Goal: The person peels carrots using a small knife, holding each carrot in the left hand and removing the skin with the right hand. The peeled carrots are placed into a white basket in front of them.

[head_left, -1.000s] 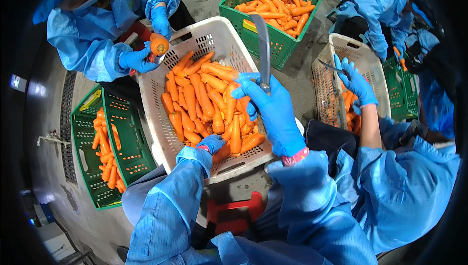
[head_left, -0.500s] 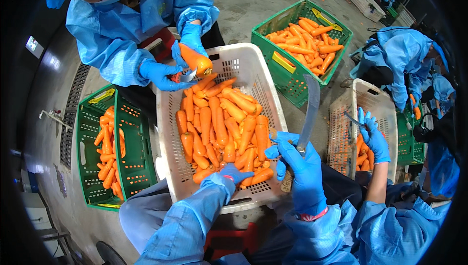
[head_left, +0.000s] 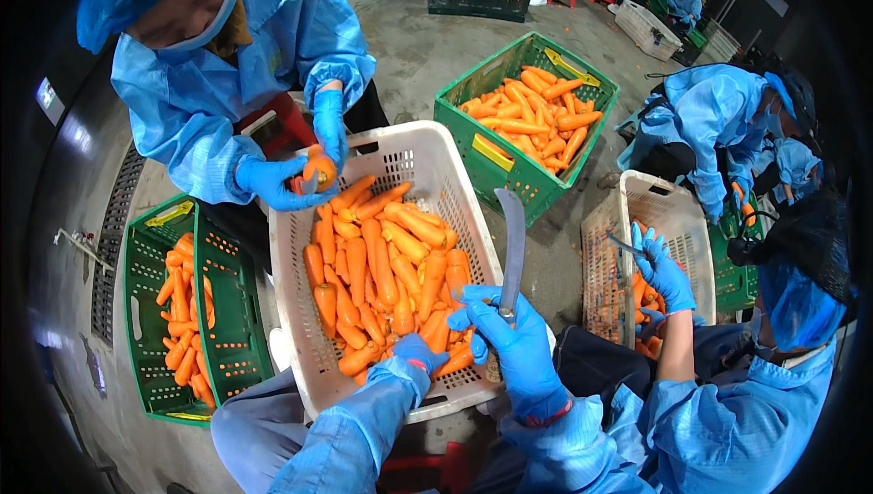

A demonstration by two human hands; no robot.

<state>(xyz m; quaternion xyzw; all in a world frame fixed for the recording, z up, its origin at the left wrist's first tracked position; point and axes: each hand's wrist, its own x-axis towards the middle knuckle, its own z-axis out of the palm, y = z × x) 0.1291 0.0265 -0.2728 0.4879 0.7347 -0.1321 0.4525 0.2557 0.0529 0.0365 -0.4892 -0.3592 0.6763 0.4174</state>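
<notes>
Far left, a green crate (head_left: 232, 303) sits on the floor, a heap of loose carrots (head_left: 189, 321) lying inside it and a yellow handle at its far end. Just beside it, leaning in from the upper left, a co-worker in a blue gown has both gloved hands (head_left: 273, 180) up at the basket's far corner, a single carrot (head_left: 318, 167) between them and a short blade against it.

Now the big one in the middle — the white basket (head_left: 407, 162), slotted walls, a deep pile of whole carrots (head_left: 382, 262) across it, higher bare wall showing at the far end. The wearer's left hand (head_left: 416, 350) is down at the near end, right on the pile; its fingertips are hidden, so whether it grips a carrot I cannot tell. To its right, above the basket's near right corner, the right hand (head_left: 520, 353) is curled round the handle of a curved knife (head_left: 516, 253), blade pointing up and away, clear of the pile.

Beyond the knife, another green crate (head_left: 498, 180) stands well loaded with carrots, yellow handles at both ends. Further right comes a second white basket (head_left: 603, 267), carrots low inside — and over it a neighbour's gloved hand (head_left: 664, 276) holds another blade. Last, a green crate at the right (head_left: 732, 267), its contents mostly hidden.
</notes>
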